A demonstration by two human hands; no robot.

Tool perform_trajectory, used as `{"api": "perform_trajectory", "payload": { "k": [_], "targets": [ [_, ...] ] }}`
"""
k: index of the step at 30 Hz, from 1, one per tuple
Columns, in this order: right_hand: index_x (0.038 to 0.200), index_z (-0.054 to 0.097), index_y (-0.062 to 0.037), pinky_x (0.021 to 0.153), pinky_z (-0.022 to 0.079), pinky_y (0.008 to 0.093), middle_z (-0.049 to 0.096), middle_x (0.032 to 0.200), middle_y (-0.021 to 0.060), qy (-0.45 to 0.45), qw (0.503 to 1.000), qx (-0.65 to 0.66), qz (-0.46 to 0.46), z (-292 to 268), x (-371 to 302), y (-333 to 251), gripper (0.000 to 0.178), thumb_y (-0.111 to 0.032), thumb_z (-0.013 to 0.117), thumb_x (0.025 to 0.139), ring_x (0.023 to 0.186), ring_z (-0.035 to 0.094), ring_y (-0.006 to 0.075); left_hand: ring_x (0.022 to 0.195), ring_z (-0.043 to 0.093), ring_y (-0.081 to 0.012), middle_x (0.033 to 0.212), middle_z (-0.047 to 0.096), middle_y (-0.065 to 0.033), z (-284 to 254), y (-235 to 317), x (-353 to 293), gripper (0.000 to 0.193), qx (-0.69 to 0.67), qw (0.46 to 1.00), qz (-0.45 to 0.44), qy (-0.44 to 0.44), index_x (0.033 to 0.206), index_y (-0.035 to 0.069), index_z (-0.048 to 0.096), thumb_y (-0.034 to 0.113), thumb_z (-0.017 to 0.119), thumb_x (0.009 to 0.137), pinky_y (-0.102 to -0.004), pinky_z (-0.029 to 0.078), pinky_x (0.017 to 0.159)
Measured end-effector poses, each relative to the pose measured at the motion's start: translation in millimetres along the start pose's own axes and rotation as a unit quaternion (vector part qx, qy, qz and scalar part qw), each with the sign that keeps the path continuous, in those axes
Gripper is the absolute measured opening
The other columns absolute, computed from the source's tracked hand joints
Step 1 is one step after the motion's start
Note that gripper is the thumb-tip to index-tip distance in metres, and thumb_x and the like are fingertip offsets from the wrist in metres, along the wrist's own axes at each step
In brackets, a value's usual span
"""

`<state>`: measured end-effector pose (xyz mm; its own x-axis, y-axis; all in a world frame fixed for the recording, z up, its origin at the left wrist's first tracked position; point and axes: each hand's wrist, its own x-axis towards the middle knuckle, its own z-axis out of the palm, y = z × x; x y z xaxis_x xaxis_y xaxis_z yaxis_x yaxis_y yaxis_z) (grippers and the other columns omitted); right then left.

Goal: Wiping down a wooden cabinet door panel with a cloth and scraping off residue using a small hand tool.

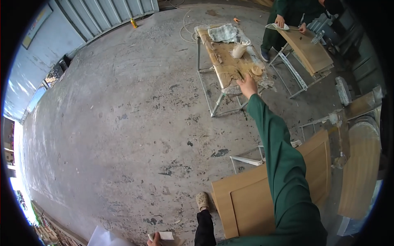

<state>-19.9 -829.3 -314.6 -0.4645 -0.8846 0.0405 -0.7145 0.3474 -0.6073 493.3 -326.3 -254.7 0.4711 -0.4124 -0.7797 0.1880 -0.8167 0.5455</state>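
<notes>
My right hand reaches far forward over the near end of a low work table. Its fingers are closed on a slim dark tool, whose exact kind is too small to tell. Near this hand, a round tan lid-like piece and a whitish tub stand on the stained tabletop. A crumpled pale cloth lies behind them. At the lower edge, my left hand grips a flat white pad; most of that hand is cut off.
Brown panels rest on a metal stand beneath my right arm. Beyond the table, a co-worker's hand presses a white cloth on another panel. Stacked curved boards stand at the right. A yellow bottle sits near the back wall.
</notes>
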Motion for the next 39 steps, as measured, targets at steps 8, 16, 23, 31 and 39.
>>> {"api": "perform_trajectory", "payload": {
  "k": [8, 16, 23, 31, 39],
  "targets": [
    [0.097, 0.056, -0.0017, 0.074, 0.047, 0.0341, 0.058, 0.098, 0.0144, -0.012, 0.967, 0.223, -0.125, 20, -138, -39, 0.019, -0.011, 0.060, 0.080, 0.080, 0.059, 0.0271, 0.041, 0.036, -0.0068, 0.056, 0.046, 0.0018, 23, 23, 3, 0.030, 0.028, 0.997, 0.067, -0.031, 0.103, 0.004, 0.059, 0.030, 0.058, 0.090, -0.0241, 0.028, 0.040],
    [0.128, 0.045, -0.0039, 0.088, 0.043, 0.0327, 0.053, 0.112, 0.0088, -0.406, 0.827, 0.378, -0.086, -112, -466, -73, 0.057, -0.031, 0.066, 0.082, 0.103, 0.053, 0.0211, 0.092, 0.055, -0.0164, 0.102, 0.059, -0.0081, 116, 77, -120, 0.025, -0.155, 0.937, 0.168, -0.264, 0.113, 0.001, 0.052, 0.011, 0.052, 0.090, -0.0278, 0.044, 0.082],
    [0.124, 0.049, -0.0060, 0.081, 0.048, 0.0349, 0.055, 0.112, 0.0128, -0.216, 0.917, 0.315, -0.113, -291, -568, -39, 0.074, -0.037, 0.078, 0.064, 0.096, 0.058, 0.0283, 0.089, 0.051, -0.0130, 0.098, 0.057, -0.0061, 123, 18, -240, 0.013, -0.002, 0.890, 0.277, -0.362, 0.104, 0.004, 0.051, 0.009, 0.049, 0.092, -0.0249, 0.041, 0.080],
    [0.094, 0.065, -0.0024, 0.069, 0.049, 0.0311, 0.062, 0.088, 0.0110, -0.025, 0.953, 0.297, -0.050, -442, -697, 65, 0.023, -0.010, 0.071, 0.074, 0.081, 0.062, 0.0271, 0.076, 0.050, -0.0068, 0.083, 0.056, 0.0000, 145, -104, -406, 0.009, 0.116, 0.808, 0.407, -0.410, 0.095, 0.004, 0.056, 0.010, 0.059, 0.089, -0.0210, 0.042, 0.068],
    [0.096, 0.060, -0.0021, 0.064, 0.039, 0.0179, 0.055, 0.078, -0.0048, -0.114, 0.752, 0.621, 0.191, -546, -805, 139, 0.016, -0.014, 0.061, 0.087, 0.071, 0.048, 0.0025, 0.076, 0.058, -0.0197, 0.081, 0.060, -0.0118, 154, -176, -519, 0.023, 0.216, 0.663, 0.528, -0.486, 0.099, 0.003, 0.055, 0.017, 0.065, 0.084, -0.0300, 0.046, 0.069]
  ]
}}
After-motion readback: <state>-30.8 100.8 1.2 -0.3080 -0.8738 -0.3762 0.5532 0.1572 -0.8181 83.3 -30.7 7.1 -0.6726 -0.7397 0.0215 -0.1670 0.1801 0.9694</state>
